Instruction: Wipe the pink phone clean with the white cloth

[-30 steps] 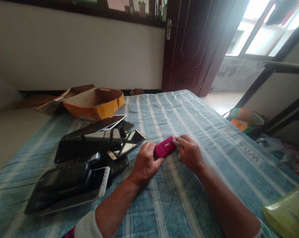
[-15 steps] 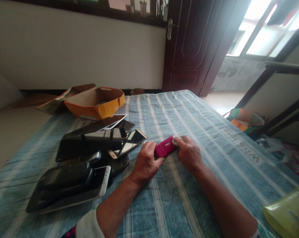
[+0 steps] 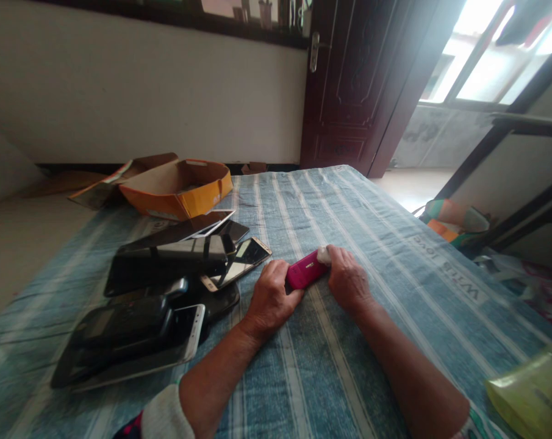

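Observation:
A small pink phone [image 3: 304, 271] lies on the blue striped cloth [image 3: 349, 207] between my two hands. My left hand [image 3: 270, 297] is closed on its near left end, holding it down. My right hand [image 3: 346, 281] is closed, its fingers pinching a small white wad [image 3: 322, 255] against the phone's far right end.
A heap of several dark phones and tablets [image 3: 166, 286] lies to the left of my hands. An open orange cardboard box [image 3: 179, 188] sits beyond it. A yellow-green bag [image 3: 529, 390] is at the lower right corner. A dark wooden door [image 3: 349, 85] stands behind the table.
My right hand with the white wad has slid slightly up and left along the pink phone's far end. My left hand has stayed on the phone.

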{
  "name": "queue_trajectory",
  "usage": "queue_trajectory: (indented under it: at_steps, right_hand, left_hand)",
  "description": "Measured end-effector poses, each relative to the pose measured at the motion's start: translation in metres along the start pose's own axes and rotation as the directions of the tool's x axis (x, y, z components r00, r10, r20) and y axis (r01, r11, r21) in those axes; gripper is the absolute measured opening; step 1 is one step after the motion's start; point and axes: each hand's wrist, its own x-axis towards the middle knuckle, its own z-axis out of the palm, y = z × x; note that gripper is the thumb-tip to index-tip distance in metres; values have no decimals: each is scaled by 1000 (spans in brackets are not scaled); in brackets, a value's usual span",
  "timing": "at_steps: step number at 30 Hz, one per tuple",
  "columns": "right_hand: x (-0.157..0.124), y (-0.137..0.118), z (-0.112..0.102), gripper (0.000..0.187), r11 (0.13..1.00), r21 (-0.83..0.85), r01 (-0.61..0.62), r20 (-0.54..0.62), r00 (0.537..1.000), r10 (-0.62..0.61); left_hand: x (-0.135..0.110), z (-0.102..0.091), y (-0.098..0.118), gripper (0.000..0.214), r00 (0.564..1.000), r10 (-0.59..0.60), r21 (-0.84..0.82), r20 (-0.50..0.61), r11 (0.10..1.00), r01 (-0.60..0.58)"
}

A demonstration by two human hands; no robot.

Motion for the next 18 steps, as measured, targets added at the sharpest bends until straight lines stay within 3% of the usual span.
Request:
queue_trajectory:
  at_steps: [7,13,18]
  right_hand:
    - [1,-8,-3,23,986,-6,168,10,986,-168]
    - [-8,-21,-7,18,938,35,345,50,937,-347]
    - [-1,-5,-6,26,973,-16,230,49,972,-229]
  left_hand:
    - [0,1,-1,20,1000,1,-5,3,1000,-1]
    - [0,1,-3,14,1000,-4,-31,20,1000,4]
    - [0,1,-1,20,1000,-12,-13,9,1000,12]
